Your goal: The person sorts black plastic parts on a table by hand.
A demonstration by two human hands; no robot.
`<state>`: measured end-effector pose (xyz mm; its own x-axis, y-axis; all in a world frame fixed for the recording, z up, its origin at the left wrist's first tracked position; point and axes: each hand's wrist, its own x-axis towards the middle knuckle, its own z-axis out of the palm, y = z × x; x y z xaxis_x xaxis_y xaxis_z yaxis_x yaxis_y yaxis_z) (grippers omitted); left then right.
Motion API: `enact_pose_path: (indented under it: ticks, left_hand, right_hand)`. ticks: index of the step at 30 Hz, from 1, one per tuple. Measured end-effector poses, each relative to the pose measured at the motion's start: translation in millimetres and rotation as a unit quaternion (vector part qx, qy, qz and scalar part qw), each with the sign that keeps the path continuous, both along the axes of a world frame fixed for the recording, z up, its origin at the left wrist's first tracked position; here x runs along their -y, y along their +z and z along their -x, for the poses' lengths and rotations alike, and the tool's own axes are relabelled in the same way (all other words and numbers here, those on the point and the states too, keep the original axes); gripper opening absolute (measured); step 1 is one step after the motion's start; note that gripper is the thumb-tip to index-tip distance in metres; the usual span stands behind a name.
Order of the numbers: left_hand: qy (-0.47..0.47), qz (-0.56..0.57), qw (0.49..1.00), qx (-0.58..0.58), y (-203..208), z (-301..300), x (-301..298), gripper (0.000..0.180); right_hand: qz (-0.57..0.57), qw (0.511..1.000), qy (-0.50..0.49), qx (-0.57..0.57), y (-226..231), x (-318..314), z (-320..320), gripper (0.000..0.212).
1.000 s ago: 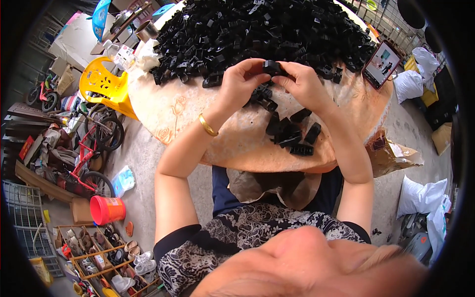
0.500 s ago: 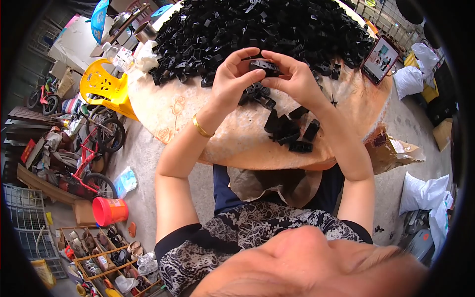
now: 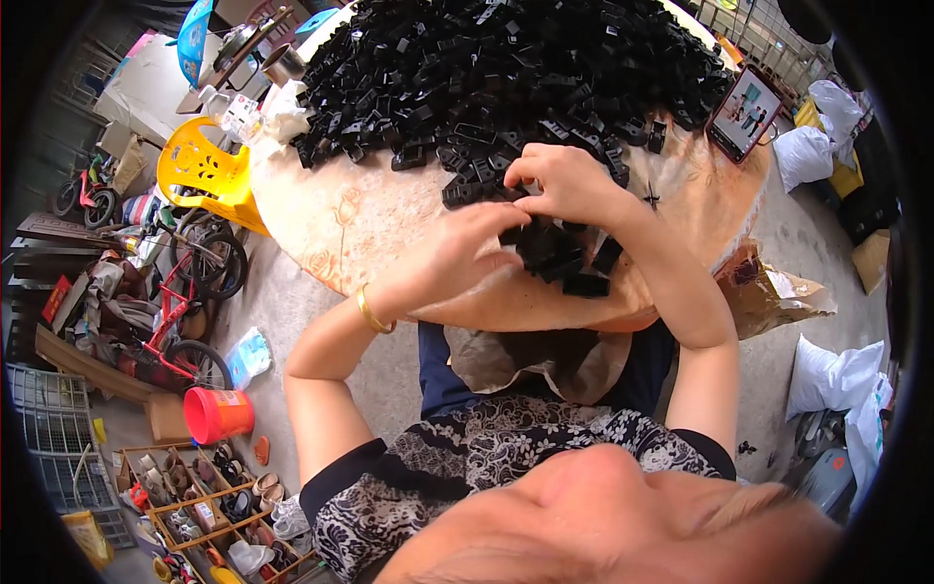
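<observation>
A large heap of small black plastic pieces (image 3: 467,78) covers the far part of the round table, which has a peach flowered cloth (image 3: 302,204). My left hand (image 3: 452,255) hovers low over the near cloth, fingers stretched to the right and the thumb apart, with nothing visible in it. Its fingertips come close to my right thumb. My right hand (image 3: 574,185) is curled at the heap's near edge; whatever its fingers hold is hidden. Just below the hands lies a smaller group of black pieces (image 3: 555,253), partly covered by them.
A phone (image 3: 744,115) leans upright at the table's right. On the left are a clear plastic bottle (image 3: 233,112) and a yellow chair (image 3: 204,165). A red bucket (image 3: 217,417) and a pink bicycle (image 3: 165,316) stand on the floor. A torn cardboard box (image 3: 769,297) sits at right.
Both hands have come down and nearer to me from above the heap's edge. The black piece held between them no longer shows, and my left hand has opened and shifted left.
</observation>
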<state>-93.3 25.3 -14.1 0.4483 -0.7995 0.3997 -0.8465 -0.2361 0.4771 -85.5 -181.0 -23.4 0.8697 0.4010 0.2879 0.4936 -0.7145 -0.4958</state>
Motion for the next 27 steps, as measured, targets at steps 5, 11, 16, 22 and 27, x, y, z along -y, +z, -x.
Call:
enact_pose_path:
  ticks: [5, 11, 16, 22, 27]
  left_hand:
    - [-0.008, -0.002, 0.996, -0.084, -1, -12, -9, 0.025]
    - [0.239, -0.132, 0.962, -0.018, -7, -73, -15, 0.025]
    - [0.193, -0.143, 0.956, -0.170, -3, -81, 0, 0.021]
    - [0.147, -0.075, 0.960, -0.227, -6, -73, 26, 0.019]
    - [0.159, 0.067, 0.917, -0.361, 10, -85, 41, 0.017]
  right_hand:
    - [0.063, 0.994, -0.023, 0.083, -13, 4, -1, 0.020]
    - [-0.084, 0.993, -0.054, 0.060, 2, 5, 0, 0.026]
    - [-0.063, 0.984, -0.039, 0.165, -1, 11, -4, 0.034]
    - [0.026, 0.974, -0.080, 0.211, 3, 9, 0, 0.041]
    - [0.046, 0.961, -0.135, 0.238, 5, 17, 0, 0.042]
